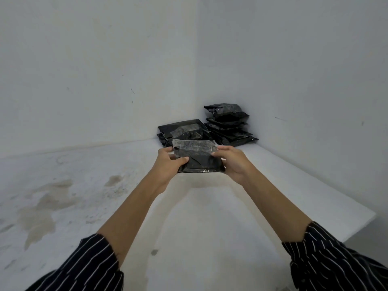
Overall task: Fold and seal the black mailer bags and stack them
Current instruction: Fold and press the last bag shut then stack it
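**A:** What's the shot?

**B:** A person in dark striped sleeves [88,263] holds one black mailer bag [198,159] out over the far end of a white desk [210,217], towards the corner where two pale walls [105,70] meet. The left hand [168,163] grips the bag's left edge, thumb curled over the top. The right hand [231,162] pinches its right edge between thumb and fingers. The bag is lifted just clear of the surface.

**A:** Is that one finished?

**B:** Its flap is turned down across the far end and shows as a grey, shiny band. I can't tell from here whether it is stuck fast.

**A:** And the others?

**B:** A tall stack [228,124] of plump bags sits in the far right corner, several high; I'd say those are done. Just left of it is a lower pile [182,129], flat bags with one folded bag on top, directly beyond the held one.

**A:** So how far along?

**B:** Well into it, by my reckoning. This bag has yet to be set down, and the flat ones likely need folding. Brownish stains [39,215] mark the near left.
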Action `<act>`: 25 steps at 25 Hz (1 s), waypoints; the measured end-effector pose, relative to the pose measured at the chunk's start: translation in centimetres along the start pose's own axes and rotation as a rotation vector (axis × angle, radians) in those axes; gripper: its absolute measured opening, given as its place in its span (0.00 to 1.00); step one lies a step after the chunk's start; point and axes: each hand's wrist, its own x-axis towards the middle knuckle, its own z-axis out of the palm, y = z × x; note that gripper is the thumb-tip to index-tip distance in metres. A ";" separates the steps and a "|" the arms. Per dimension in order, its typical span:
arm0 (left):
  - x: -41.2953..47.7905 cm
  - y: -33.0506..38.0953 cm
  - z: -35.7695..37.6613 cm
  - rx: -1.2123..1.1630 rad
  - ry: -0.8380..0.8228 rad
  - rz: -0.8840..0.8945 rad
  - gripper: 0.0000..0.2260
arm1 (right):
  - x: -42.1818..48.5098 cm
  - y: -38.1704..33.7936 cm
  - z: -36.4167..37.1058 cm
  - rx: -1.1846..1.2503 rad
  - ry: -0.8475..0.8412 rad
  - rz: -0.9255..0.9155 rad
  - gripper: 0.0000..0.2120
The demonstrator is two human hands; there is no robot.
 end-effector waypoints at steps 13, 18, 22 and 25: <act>18.2 3.3 1.6 0.152 0.059 0.086 0.32 | 20.2 -3.6 1.8 -0.256 0.137 -0.246 0.15; 22.6 0.8 1.4 0.315 0.136 0.107 0.25 | 25.0 -2.0 3.1 -0.384 0.146 -0.319 0.14; 23.6 -0.9 1.4 0.497 0.143 0.156 0.25 | 26.3 -0.6 3.5 -0.611 0.140 -0.380 0.16; 23.3 -0.9 1.7 0.601 0.157 0.187 0.30 | 26.6 -0.1 3.4 -0.692 0.118 -0.404 0.16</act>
